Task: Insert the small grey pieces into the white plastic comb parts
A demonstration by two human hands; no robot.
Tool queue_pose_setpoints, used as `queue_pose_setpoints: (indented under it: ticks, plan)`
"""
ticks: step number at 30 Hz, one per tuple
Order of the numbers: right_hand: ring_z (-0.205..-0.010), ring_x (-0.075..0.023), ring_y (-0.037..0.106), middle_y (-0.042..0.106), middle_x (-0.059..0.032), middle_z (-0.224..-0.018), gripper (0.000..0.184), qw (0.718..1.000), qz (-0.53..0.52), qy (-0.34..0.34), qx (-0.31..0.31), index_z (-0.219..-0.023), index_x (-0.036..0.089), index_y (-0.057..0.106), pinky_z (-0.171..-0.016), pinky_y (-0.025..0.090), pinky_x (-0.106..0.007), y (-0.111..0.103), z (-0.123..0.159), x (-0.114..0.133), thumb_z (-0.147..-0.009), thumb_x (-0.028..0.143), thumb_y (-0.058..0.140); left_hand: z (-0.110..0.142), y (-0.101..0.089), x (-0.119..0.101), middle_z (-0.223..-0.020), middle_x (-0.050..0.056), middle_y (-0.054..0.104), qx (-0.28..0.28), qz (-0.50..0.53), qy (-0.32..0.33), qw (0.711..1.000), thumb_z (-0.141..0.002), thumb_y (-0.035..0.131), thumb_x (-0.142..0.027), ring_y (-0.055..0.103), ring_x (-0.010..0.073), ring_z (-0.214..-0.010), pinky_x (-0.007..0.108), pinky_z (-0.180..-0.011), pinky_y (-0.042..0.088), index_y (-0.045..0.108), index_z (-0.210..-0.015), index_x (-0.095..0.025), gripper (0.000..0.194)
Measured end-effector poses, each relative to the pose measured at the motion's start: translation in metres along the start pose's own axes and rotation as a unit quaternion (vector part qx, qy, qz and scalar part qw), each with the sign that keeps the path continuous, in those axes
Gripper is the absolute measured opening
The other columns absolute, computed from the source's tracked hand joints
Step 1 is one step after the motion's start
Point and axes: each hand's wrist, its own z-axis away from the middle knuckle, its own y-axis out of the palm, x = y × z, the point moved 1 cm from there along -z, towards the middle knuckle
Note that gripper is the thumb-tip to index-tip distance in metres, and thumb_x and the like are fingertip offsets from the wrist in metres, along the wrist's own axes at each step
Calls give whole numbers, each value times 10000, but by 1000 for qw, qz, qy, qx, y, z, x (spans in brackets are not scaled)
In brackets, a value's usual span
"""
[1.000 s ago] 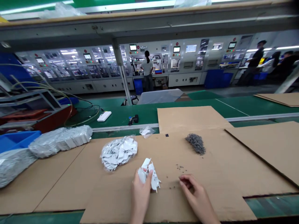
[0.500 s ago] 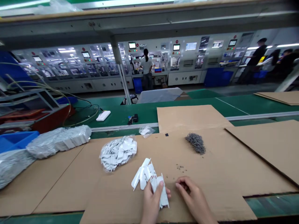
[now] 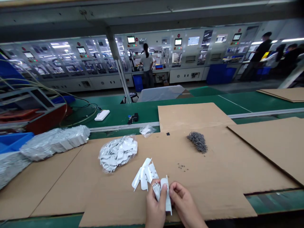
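Note:
My left hand (image 3: 155,204) is closed around a small stack of white plastic pieces (image 3: 168,201), its thumb pressed on the front one. At the right edge of that piece, my right hand (image 3: 185,202) has thumb and fingertips pinched together; whatever they hold is too small or hidden to make out. Just beyond the left hand, several loose white plastic pieces (image 3: 144,175) lie fanned on the cardboard. A few tiny dark grey parts (image 3: 182,167) are scattered ahead of the right hand, and farther back sits a heap of small grey parts (image 3: 197,141).
A clear bag of white pieces (image 3: 118,153) lies to the left on the cardboard (image 3: 114,196). Wrapped stacks (image 3: 57,142) and a blue bin (image 3: 14,142) stand farther left. Beyond are a small bag (image 3: 147,130), a white box (image 3: 102,115) and a person (image 3: 147,63) at machines.
My right hand has moved left from the cardboard to the edge of the held stack. The left hand has shifted the stack away from the loose pieces. The view has tilted slightly down.

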Motion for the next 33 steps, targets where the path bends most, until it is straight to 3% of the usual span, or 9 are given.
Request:
queue_pose_setpoints:
  ticks: [5,10,15,18,23,29,33]
  plan:
    - [-454,-64,359,418,59,-510,256,1000,29,1,-2,-661,164,444,-455,298,-192,-1,-3,1,-720,367,589,0,0,2,-557,-20,463,2,11,-5,1000,-699,551,-413,459,132,-532,218,-552,400,506,-704,-160,257]
    - [-480,-66,339,405,50,-526,243,1000,-28,0,0,-649,155,453,-474,295,-195,1,1,6,-753,348,557,0,-3,7,-581,-17,483,27,5,-34,999,-719,534,-402,464,131,-512,220,-502,401,498,-756,-158,249]
    - [-487,-65,320,400,45,-536,231,998,-55,3,1,-658,145,478,-478,290,-197,7,2,7,-746,337,571,-2,-3,7,-727,30,560,21,-23,-28,999,-731,537,-356,525,187,-715,262,-685,413,508,-830,-155,226]
    - [-486,-66,327,424,39,-551,229,998,-53,5,-22,-678,148,478,-470,289,-197,11,0,5,-743,347,570,-1,-2,6,-738,24,566,16,-14,-19,1000,-742,525,-351,528,183,-738,255,-713,402,510,-837,-159,214]
    - [-479,-67,344,418,52,-543,255,999,7,-3,-51,-664,167,438,-442,280,-186,9,-5,-1,-708,357,603,1,0,0,-673,9,552,-16,7,-9,1000,-725,541,-364,516,167,-664,236,-652,410,505,-801,-155,225]
    - [-499,-72,370,428,50,-559,250,996,78,-27,-39,-668,161,455,-461,310,-181,5,-5,0,-716,371,583,4,2,-4,-644,-3,536,-35,21,-11,999,-723,540,-369,495,148,-635,209,-616,407,505,-780,-160,220]
    - [-473,-74,386,426,55,-525,256,996,91,-7,-21,-662,166,452,-445,321,-180,5,-4,4,-718,384,574,2,2,-3,-619,-4,524,-38,15,-8,999,-708,542,-403,493,149,-599,223,-597,412,513,-757,-159,250]
